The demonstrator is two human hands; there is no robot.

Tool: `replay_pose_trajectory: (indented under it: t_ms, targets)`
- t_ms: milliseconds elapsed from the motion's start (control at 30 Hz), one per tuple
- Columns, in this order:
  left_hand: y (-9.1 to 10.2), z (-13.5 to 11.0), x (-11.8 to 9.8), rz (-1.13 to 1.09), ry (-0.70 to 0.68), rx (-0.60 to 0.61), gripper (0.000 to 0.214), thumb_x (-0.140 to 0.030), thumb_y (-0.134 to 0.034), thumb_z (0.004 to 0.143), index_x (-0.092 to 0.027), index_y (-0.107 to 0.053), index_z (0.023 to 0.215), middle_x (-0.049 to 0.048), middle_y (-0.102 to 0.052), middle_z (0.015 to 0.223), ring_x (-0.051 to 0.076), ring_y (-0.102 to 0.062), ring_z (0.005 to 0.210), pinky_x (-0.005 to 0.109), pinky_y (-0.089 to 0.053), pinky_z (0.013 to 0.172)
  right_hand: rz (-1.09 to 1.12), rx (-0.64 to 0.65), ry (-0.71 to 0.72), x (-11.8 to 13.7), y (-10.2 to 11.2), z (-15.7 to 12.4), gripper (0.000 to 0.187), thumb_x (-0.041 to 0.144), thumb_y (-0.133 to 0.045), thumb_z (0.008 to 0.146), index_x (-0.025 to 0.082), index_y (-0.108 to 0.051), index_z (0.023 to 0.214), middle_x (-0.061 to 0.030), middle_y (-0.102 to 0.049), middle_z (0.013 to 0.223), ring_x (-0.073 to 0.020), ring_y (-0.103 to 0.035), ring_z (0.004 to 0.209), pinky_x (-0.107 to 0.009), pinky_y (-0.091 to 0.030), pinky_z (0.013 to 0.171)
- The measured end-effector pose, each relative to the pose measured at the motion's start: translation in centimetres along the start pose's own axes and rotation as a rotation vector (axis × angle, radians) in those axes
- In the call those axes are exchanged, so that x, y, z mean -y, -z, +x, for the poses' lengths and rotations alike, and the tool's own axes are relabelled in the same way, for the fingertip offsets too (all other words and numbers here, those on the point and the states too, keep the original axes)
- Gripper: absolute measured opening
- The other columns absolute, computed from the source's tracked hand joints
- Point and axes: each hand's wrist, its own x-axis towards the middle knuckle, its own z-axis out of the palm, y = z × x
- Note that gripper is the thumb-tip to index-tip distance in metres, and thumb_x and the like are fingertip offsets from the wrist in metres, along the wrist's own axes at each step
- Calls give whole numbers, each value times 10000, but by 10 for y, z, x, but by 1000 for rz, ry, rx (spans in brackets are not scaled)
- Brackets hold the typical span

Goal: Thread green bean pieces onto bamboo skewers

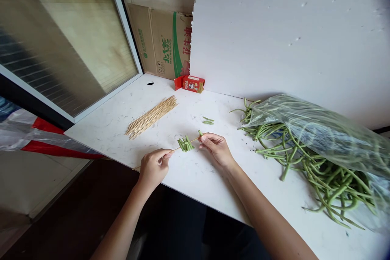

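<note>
My left hand [154, 166] is closed around a thin wooden skewer [175, 150], whose tail end sticks out to the left. Several short cut pieces of green bean [185, 144] are threaded side by side on the skewer between my hands. At its right end, my right hand [215, 146] pinches another short green bean piece [200, 133] at the tip. A few loose cut bean pieces [208, 120] lie on the white tabletop [183, 170] just beyond my right hand. Farther left rests a bundle of bare wooden skewers [151, 116].
On the right, a heap of long green beans [332, 183] spills from a clear plastic bag [310, 124]. A small red box [193, 84] and a cardboard carton [161, 44] stand at the back. A framed glass panel [73, 40] borders the left, a white board [289, 28] the rear.
</note>
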Motion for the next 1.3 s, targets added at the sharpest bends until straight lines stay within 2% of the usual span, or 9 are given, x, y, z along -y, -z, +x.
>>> replay_pose_trajectory:
  t_ms: [100, 267, 433, 600, 767, 1033, 1133, 1200, 1300]
  targets:
    - [-1, 0, -6, -13, -19, -4, 268, -303, -570, 1009, -234, -827, 1038, 59, -833, 980, 193, -762, 821, 270, -586, 696, -19, 40, -6, -5, -4, -2, 264, 483, -925, 745, 251, -845, 841, -34, -787, 868, -172, -666, 697, -361, -590, 725]
    - [0, 0, -10, 14, -31, -36, 260, -278, -570, 1005, -240, -823, 1048, 53, -834, 999, 193, -763, 841, 278, -581, 726, -9, 44, -4, -7, -10, -3, 265, 502, -929, 735, 265, -842, 818, -29, -789, 858, -182, -668, 702, -380, -592, 755]
    - [-5, -4, -16, 92, -34, -106, 263, -216, -559, 986, -237, -817, 1030, 46, -829, 948, 181, -742, 770, 276, -540, 668, 19, 14, -12, -9, -12, -3, 269, 501, -929, 736, 263, -839, 822, -27, -775, 844, -190, -670, 760, -370, -590, 756]
    - [-13, -8, -17, 156, -75, -180, 281, -215, -532, 1005, -230, -809, 1054, 51, -818, 914, 181, -752, 805, 264, -522, 670, 20, -18, -26, -14, -11, -3, 260, 491, -926, 744, 263, -834, 828, -20, -769, 850, -187, -658, 765, -380, -569, 804]
    - [-16, -9, -15, 146, -83, -182, 280, -183, -541, 997, -232, -806, 1076, 44, -823, 953, 178, -758, 842, 259, -524, 698, -4, -29, 13, -16, -11, -4, 225, 467, -912, 772, 269, -831, 840, -9, -754, 866, -175, -636, 796, -363, -530, 835]
    - [-14, -6, -19, 155, -82, -197, 263, -192, -568, 996, -233, -813, 1080, 35, -822, 928, 158, -746, 796, 245, -503, 675, -55, -13, 8, -10, -18, -6, 287, 506, -916, 744, 243, -830, 820, -21, -751, 842, -187, -641, 793, -379, -529, 825]
    - [-10, -4, -21, 117, -16, -148, 259, -208, -571, 989, -236, -816, 1068, 43, -826, 964, 169, -745, 815, 252, -516, 697, -73, 0, 12, -9, -18, -7, 312, 531, -907, 751, 249, -839, 864, -40, -778, 942, -225, -676, 907, -384, -522, 840]
    - [-6, -3, -22, 99, 45, -111, 261, -221, -567, 984, -234, -818, 1055, 51, -826, 965, 175, -734, 797, 261, -519, 702, -109, 10, 6, -7, -14, -5, 370, 576, -878, 772, 246, -845, 936, -72, -790, 1113, -267, -684, 1056, -372, -516, 832]
    - [-1, 1, -20, 103, 134, -94, 256, -258, -577, 974, -230, -823, 1038, 54, -815, 895, 177, -699, 729, 275, -515, 702, -210, -79, 11, -2, 3, 7, 529, 710, -696, 881, 214, -840, 993, -119, -762, 1273, -285, -682, 1107, -343, -498, 766]
